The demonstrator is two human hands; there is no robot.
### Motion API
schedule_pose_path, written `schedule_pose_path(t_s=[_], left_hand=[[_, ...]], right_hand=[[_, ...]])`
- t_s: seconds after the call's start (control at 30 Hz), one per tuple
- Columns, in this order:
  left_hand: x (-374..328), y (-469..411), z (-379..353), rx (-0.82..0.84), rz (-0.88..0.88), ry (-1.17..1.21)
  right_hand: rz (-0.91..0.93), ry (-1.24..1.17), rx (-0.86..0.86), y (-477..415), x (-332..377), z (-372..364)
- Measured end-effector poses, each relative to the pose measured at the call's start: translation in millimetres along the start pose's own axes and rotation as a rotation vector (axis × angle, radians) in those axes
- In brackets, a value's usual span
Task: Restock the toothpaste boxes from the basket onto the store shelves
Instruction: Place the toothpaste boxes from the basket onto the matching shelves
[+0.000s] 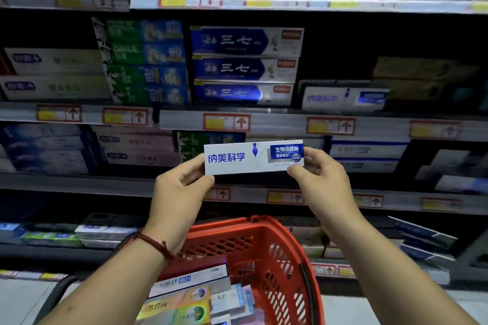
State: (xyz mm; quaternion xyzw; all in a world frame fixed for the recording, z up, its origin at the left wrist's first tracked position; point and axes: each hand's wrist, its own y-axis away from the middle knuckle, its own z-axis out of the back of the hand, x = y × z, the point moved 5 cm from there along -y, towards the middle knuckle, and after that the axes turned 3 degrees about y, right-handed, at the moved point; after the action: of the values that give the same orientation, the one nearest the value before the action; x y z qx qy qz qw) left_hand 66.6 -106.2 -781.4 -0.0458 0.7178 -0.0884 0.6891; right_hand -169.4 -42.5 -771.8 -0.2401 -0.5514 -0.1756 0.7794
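While shelves [277, 125] span nine to three o'clock and the red basket [277, 253] sits at six, the toothpaste box [237, 158] is held centred, likely light, stiff yet crushable. The grip of left hand [179, 192] and right hand [324, 182] pinches its short ends.

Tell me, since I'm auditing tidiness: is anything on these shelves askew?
The stack of green boxes leans, its top shifted left. Low at right, blue boxes lie slanted, not squared up. The wide lens may exaggerate both.
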Motion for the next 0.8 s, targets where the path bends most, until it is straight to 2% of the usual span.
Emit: schedule_pose_path(t_s=[0.4,0.6,0.8], left_hand=[[-61,-28,-126,0.104,-0.11,0.014],[-86,-64,-175,0.12,-0.182,0.012],[-96,-91,-209,0.081,-0.176,-0.077]], right_hand=[[0.068,-0.051,-0.152,-59,28,118],[0.16,0.021,-0.212,-107,50,157],[0.162,0.134,-0.269,-153,55,167]])
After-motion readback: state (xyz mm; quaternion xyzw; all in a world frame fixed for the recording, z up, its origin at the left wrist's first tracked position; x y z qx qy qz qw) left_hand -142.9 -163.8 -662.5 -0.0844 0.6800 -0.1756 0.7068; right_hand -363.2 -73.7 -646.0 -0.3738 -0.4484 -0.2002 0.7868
